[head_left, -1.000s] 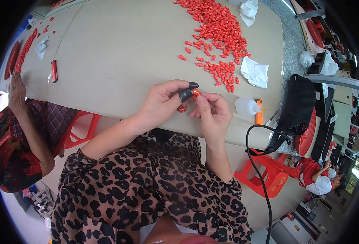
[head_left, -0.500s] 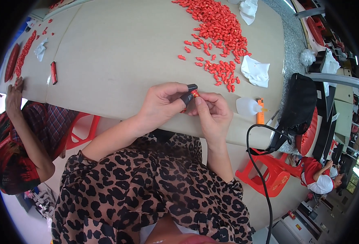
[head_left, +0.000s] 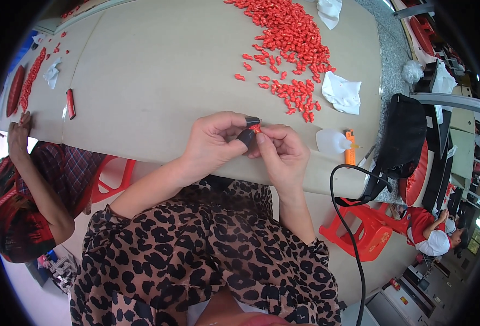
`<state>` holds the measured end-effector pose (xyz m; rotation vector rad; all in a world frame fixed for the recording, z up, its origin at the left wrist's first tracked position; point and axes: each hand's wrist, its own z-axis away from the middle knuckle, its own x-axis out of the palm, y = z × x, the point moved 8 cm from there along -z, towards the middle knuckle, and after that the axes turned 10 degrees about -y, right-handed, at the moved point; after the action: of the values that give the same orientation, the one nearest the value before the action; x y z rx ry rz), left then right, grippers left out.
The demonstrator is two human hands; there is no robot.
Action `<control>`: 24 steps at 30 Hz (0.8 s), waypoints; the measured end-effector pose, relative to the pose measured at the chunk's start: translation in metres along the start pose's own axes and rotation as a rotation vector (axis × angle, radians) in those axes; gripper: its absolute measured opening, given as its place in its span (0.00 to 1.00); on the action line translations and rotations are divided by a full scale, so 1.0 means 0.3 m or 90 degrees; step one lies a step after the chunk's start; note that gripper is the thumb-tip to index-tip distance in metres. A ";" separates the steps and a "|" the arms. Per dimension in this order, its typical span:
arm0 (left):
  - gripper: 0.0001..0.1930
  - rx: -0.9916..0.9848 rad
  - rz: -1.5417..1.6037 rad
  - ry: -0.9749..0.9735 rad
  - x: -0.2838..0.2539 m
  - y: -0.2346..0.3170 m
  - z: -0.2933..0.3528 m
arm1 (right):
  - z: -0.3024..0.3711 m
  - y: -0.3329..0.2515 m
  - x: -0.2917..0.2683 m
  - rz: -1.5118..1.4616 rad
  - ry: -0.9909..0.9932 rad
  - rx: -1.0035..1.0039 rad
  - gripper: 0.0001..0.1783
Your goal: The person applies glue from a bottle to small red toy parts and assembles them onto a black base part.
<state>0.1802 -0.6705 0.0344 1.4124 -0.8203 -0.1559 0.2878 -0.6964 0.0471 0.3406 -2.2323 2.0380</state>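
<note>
My left hand (head_left: pixel 210 142) is closed, its thumb and index fingertip wearing black covers that pinch a small red piece (head_left: pixel 256 128). From the other side, the thumb and bent fingers of my right hand (head_left: pixel 284 155) grip the same piece. Both hands are held over the near edge of the table (head_left: pixel 142 98). Beyond them, to the right, lies a heap of small red peanut-shaped pieces (head_left: pixel 297 41), with a looser group on its near side. Finer detail of the held piece is hidden by the fingertips.
Right of my hands are a white squeeze bottle (head_left: pixel 331 142), an orange lighter-like object (head_left: pixel 349 155), a white cloth (head_left: pixel 341 93) and a black bag (head_left: pixel 400 136). A black cable (head_left: pixel 354 244) hangs past a red stool (head_left: pixel 367 231). At left, another person's hand (head_left: pixel 18 138) touches the table.
Both my hands have shifted slightly left, and the red piece between the fingertips sits a little lower and further left. The pinch continues. The heap is unchanged.
</note>
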 end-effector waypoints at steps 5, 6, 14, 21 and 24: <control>0.12 0.048 -0.065 0.002 0.001 0.008 0.008 | 0.011 -0.011 0.005 0.024 -0.006 -0.053 0.05; 0.12 0.067 -0.089 0.001 0.001 0.016 0.012 | 0.014 -0.017 0.010 0.040 -0.017 -0.071 0.05; 0.12 0.037 -0.170 0.025 -0.010 0.008 0.056 | 0.048 -0.024 0.031 0.101 -0.002 -0.090 0.05; 0.12 0.074 -0.156 0.023 -0.014 0.023 0.099 | 0.077 -0.023 0.068 0.131 -0.005 -0.096 0.05; 0.12 0.069 -0.157 0.027 -0.018 0.021 0.105 | 0.078 -0.021 0.073 0.133 -0.003 -0.102 0.05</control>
<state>0.1554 -0.6915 0.0361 1.6116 -0.6248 -0.2734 0.2699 -0.7223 0.0558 0.1004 -2.5084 1.9322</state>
